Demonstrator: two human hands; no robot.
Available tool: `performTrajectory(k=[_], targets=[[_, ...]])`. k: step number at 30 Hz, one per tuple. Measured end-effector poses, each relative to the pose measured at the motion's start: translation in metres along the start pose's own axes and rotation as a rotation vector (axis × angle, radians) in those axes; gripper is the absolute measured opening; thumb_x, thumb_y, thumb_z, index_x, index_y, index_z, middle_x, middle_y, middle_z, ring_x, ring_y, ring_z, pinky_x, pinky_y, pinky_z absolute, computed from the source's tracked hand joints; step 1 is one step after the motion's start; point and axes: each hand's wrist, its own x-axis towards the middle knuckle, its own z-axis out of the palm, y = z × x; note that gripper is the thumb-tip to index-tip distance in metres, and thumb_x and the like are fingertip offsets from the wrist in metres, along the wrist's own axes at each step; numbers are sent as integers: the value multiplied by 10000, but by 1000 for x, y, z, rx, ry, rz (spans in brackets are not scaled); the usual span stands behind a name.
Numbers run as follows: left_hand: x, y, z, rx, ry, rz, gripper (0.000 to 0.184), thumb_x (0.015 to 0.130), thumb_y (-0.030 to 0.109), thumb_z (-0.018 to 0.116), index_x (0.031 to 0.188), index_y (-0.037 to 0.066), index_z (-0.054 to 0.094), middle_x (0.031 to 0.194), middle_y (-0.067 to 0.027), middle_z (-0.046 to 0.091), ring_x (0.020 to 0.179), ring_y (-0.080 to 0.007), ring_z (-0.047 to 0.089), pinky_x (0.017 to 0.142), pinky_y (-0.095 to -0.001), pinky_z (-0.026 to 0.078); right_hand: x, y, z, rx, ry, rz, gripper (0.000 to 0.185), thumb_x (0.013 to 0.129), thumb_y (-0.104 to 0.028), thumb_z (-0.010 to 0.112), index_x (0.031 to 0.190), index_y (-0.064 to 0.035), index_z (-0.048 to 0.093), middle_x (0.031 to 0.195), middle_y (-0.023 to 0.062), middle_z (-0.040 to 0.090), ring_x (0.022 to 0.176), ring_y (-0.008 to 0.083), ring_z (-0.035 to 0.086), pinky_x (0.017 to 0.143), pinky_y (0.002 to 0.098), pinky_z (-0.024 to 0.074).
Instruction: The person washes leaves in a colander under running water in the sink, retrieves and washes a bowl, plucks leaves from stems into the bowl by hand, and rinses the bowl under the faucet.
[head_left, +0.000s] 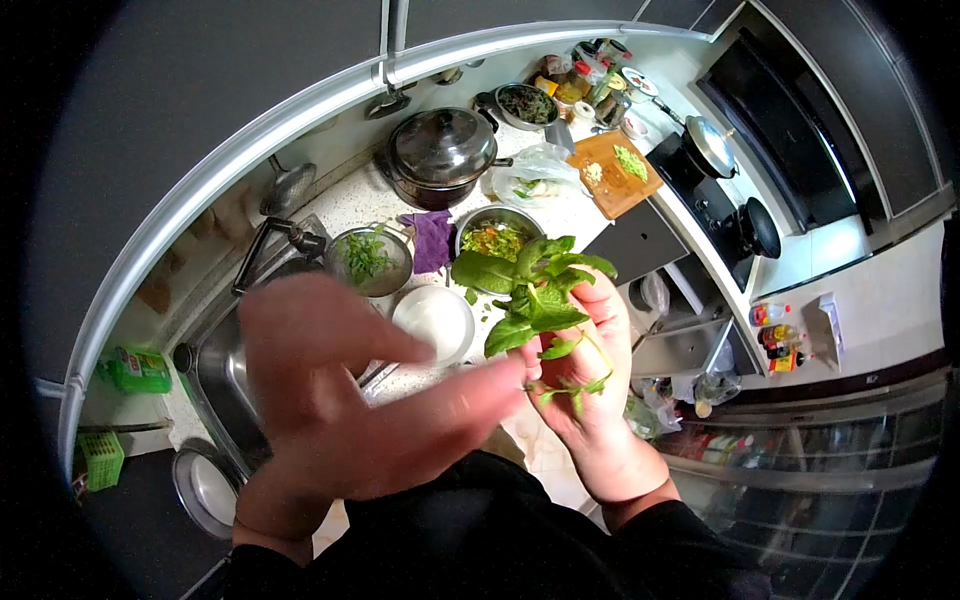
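My right hand (598,400) is closed around a leafy green herb sprig (545,305) that looks like mint. Its broad leaves point up and to the left, and small leaves hang lower by the palm. Near the sprig's stem is my left hand (340,390), smeared by motion, with thumb and fingers apart and nothing visible between them. Whether a left fingertip touches the stem I cannot tell. Behind the sprig, a metal bowl (462,222) holds chopped greens and orange bits. A strainer (404,268) with green leaves and a white bowl (433,325) stand to its left.
A lidded pot (442,150) stands at the back of the counter, beside a plastic bag (540,172). A cutting board (612,195) carries chopped food at the right. The sink (218,385) lies left, the stove (705,205) far right. A purple cloth (431,240) lies between strainer and bowl.
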Motion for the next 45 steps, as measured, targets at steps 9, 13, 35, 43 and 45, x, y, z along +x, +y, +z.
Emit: performTrajectory(k=[9,13,35,43,45], targets=[[3,0,3,216,-101,141,257,656,189,831,830,307,683,853,56,461,805,-192,463,705,-354,419,5,-14,-8,-486,-91,-385,123,871,61,644,992,54,622,916,112,644,662,98,612,547,199,499],[2,-13,2,244,-160,216,195,697,153,802,829,213,670,826,32,517,797,-190,505,706,-343,428,1,-17,-3,-579,-19,-459,145,846,86,655,981,37,633,913,92,634,685,82,602,564,180,482],[-24,-15,35,-1225,10,-958,154,866,-14,662,1013,-17,614,970,-36,642,921,-100,599,852,-253,466,14,-15,4,-980,-342,-515,153,731,-6,755,875,4,705,746,40,599,579,91,503,513,224,388],[-22,-19,34,-1180,96,-881,210,841,-48,632,1045,-25,589,999,-60,621,931,-111,581,854,-266,459,16,-17,7,-1008,-351,-485,150,710,25,763,842,15,693,756,45,591,601,92,504,526,224,378],[-26,-26,34,-1119,82,-816,259,803,-70,646,1051,-25,586,998,-62,615,924,-109,573,845,-266,456,14,-16,9,-1070,-342,-524,131,719,13,754,831,-20,694,738,41,593,583,115,529,508,240,401]])
